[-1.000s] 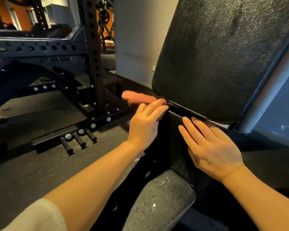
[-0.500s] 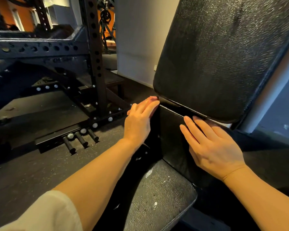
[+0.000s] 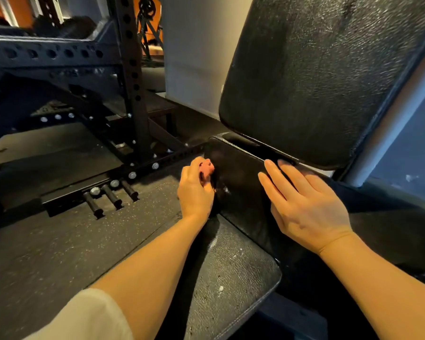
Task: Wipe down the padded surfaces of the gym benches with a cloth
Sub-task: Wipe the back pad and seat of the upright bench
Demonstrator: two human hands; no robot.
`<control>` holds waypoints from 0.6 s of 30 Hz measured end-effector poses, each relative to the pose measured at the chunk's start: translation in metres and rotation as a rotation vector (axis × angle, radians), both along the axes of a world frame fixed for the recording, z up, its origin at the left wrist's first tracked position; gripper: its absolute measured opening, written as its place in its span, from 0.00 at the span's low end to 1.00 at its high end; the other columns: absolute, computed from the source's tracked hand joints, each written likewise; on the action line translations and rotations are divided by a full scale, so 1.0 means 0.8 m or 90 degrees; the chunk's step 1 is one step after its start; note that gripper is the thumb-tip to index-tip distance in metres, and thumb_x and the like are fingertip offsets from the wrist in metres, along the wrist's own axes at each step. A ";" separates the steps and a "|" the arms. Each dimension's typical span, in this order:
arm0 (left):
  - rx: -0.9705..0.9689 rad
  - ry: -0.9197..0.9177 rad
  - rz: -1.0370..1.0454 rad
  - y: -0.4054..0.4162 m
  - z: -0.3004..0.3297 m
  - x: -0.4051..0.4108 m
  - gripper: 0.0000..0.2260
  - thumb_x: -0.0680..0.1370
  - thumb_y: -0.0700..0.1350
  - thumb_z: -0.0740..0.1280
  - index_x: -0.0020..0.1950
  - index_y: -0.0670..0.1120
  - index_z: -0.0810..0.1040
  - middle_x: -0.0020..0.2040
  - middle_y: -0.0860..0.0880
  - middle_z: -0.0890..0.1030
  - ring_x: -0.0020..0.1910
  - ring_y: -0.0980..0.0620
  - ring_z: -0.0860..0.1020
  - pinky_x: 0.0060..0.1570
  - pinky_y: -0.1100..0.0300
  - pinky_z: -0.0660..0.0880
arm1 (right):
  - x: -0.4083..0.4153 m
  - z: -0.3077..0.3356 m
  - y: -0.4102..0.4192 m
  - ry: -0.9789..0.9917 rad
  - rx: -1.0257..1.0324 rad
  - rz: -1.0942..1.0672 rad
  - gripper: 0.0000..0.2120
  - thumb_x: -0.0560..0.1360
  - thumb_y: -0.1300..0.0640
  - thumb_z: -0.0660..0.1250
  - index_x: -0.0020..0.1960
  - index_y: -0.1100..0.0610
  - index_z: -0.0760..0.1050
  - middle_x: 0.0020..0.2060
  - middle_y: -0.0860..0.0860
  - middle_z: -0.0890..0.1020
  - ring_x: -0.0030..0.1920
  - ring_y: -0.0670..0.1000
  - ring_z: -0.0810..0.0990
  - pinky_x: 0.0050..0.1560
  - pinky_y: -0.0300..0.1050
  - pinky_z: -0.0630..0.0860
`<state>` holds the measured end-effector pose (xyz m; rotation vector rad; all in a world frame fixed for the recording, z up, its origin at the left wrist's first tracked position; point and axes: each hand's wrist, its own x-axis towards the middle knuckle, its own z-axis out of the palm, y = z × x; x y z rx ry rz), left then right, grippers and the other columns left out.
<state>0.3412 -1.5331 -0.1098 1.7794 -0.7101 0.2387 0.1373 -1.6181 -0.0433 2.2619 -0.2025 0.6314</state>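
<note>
The tall black padded backrest [image 3: 329,77] with its pebbled vinyl skin fills the upper right, tilted back and cut off at the top and right edges. Below the backrest lies the grey-black speckled padded seat [image 3: 231,278], flecked with pale marks, its near end running out of view. Between the backrest and the seat stands a smaller, smooth, shiny black pad [image 3: 238,182], nearly upright, just under the backrest's lower edge. Left of the backrest stands a black perforated steel rack [image 3: 133,77] with short pegs near its foot, on a dark rubber floor [image 3: 59,241].

The right hand [image 3: 307,207] lies flat on the shiny pad with fingers straight and apart, its fingertips reaching under the backrest's lower edge. The left hand [image 3: 196,190] is curled at the shiny pad's left edge, clamped on a small bunched pink cloth [image 3: 206,168], of which only a bit shows above the knuckles.

The cloth looks soft, light and limp, so it is best bunched in the palm and pressed flat. The vinyl is probably firm and slick and would let it slide easily.

Most of the cloth is hidden in the fist. Whether it touches the pad cannot be told. The gap behind the shiny pad is in deep shadow.
</note>
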 end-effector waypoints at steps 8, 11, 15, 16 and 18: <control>-0.101 -0.041 -0.052 0.013 0.005 -0.015 0.19 0.79 0.49 0.67 0.69 0.47 0.70 0.57 0.53 0.72 0.53 0.61 0.70 0.51 0.74 0.65 | 0.000 -0.001 -0.001 -0.001 -0.010 -0.007 0.22 0.79 0.55 0.57 0.71 0.62 0.70 0.71 0.62 0.69 0.67 0.63 0.72 0.61 0.55 0.64; -0.121 -0.016 -0.056 0.000 -0.002 -0.021 0.16 0.79 0.44 0.66 0.67 0.48 0.73 0.55 0.51 0.75 0.50 0.61 0.72 0.53 0.70 0.69 | 0.001 -0.001 0.000 -0.005 -0.004 -0.004 0.22 0.79 0.54 0.57 0.70 0.62 0.70 0.71 0.62 0.70 0.67 0.63 0.72 0.61 0.55 0.64; 0.009 0.084 -0.050 0.016 -0.027 0.004 0.13 0.77 0.37 0.66 0.51 0.56 0.73 0.46 0.50 0.79 0.47 0.49 0.78 0.44 0.58 0.70 | 0.000 -0.001 0.000 0.005 0.004 -0.013 0.23 0.79 0.54 0.57 0.71 0.62 0.69 0.71 0.62 0.69 0.68 0.63 0.71 0.61 0.55 0.64; 0.034 0.093 -0.049 0.020 -0.027 0.010 0.13 0.77 0.38 0.65 0.49 0.57 0.71 0.45 0.51 0.79 0.46 0.48 0.79 0.43 0.58 0.69 | 0.000 -0.001 0.000 0.006 0.004 -0.014 0.23 0.79 0.54 0.57 0.71 0.62 0.69 0.71 0.62 0.69 0.68 0.63 0.71 0.62 0.55 0.64; 0.008 0.059 -0.026 0.022 -0.015 0.016 0.11 0.77 0.39 0.65 0.50 0.55 0.71 0.47 0.49 0.78 0.46 0.48 0.78 0.43 0.56 0.71 | 0.000 0.000 0.000 0.002 0.001 -0.010 0.23 0.79 0.54 0.56 0.71 0.62 0.70 0.71 0.62 0.70 0.67 0.63 0.72 0.62 0.55 0.65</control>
